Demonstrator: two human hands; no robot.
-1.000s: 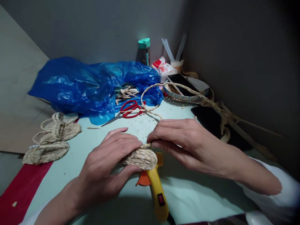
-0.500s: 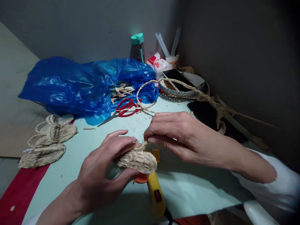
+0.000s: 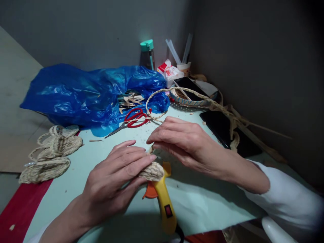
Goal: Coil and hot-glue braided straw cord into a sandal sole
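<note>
My left hand (image 3: 115, 179) is closed around a small oval piece of coiled straw braid (image 3: 152, 171), fingers on top and thumb beneath. My right hand (image 3: 181, 141) pinches the braid's loose end at the far edge of that piece. The straw braid (image 3: 162, 91) runs away from my fingers in a loop toward the back right. Just under the coiled piece lies a yellow glue gun (image 3: 164, 204) with an orange nozzle, on the pale green table (image 3: 202, 206).
Red-handled scissors (image 3: 131, 118) lie behind my hands. A crumpled blue plastic bag (image 3: 83, 94) fills the back left. Finished straw coils (image 3: 50, 153) sit at the left edge. A teal-capped bottle (image 3: 147, 54), a cup of sticks (image 3: 183, 65), a woven tray (image 3: 192, 98) and a dark slab (image 3: 222, 128) crowd the back right corner.
My right hand has moved left and pulled the braid end closer. My left fingers have closed further over the coiled piece, covering more of it. The view has shifted slightly.
</note>
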